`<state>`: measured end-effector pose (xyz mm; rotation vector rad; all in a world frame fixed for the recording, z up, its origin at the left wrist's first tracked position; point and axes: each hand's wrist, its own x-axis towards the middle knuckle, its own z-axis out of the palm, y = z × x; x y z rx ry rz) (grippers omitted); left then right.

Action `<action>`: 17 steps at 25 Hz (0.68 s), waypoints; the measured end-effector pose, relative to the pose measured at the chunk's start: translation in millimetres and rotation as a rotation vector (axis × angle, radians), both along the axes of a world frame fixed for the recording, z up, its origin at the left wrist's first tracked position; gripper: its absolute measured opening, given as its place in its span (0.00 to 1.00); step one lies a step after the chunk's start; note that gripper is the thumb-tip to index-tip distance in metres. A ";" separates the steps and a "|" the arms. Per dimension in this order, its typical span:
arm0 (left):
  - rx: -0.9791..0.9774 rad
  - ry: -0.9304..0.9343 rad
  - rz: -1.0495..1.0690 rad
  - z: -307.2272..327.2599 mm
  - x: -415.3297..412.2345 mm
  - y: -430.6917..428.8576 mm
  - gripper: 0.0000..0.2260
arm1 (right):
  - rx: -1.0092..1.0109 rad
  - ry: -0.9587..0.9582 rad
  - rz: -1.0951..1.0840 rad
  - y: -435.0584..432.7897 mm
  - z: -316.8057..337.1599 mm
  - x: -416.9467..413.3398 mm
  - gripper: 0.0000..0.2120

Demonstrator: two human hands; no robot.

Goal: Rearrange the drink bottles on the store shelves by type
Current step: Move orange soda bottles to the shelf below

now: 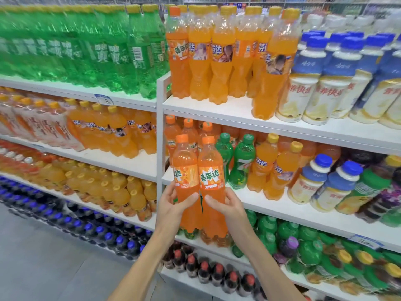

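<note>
I hold two orange soda bottles with orange caps side by side in front of the second shelf. My left hand [175,203] grips the left orange bottle [185,170] around its lower half. My right hand [225,205] grips the right orange bottle [210,177] the same way. Behind them on that shelf stand more orange-capped bottles [188,129], two green bottles [240,161] and yellow-capped orange bottles [264,164]. On the top shelf one orange-capped bottle [176,53] stands left of a row of yellow-capped orange bottles [223,55].
White milk-drink bottles with blue caps [325,77] fill the top shelf's right side and appear on the second shelf [308,179]. Green bottles [108,51] fill the left unit's top shelf. Lower shelves hold green, dark and orange bottles. A white upright post [160,131] divides the two units.
</note>
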<state>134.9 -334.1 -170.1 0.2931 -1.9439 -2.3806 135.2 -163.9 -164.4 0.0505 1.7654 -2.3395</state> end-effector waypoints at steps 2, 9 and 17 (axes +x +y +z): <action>-0.035 0.008 -0.019 -5.7 -16.2 -19.9 0.26 | 0.005 -0.022 0.013 -18.1 -5.2 -16.2 0.22; -0.183 0.008 -0.058 -29.0 -105.1 -97.1 0.27 | 0.164 -0.025 -0.201 -80.8 -29.6 -84.4 0.17; -0.275 0.058 -0.143 -45.3 -162.0 -110.6 0.31 | 0.232 0.014 -0.409 -109.9 -50.4 -123.8 0.20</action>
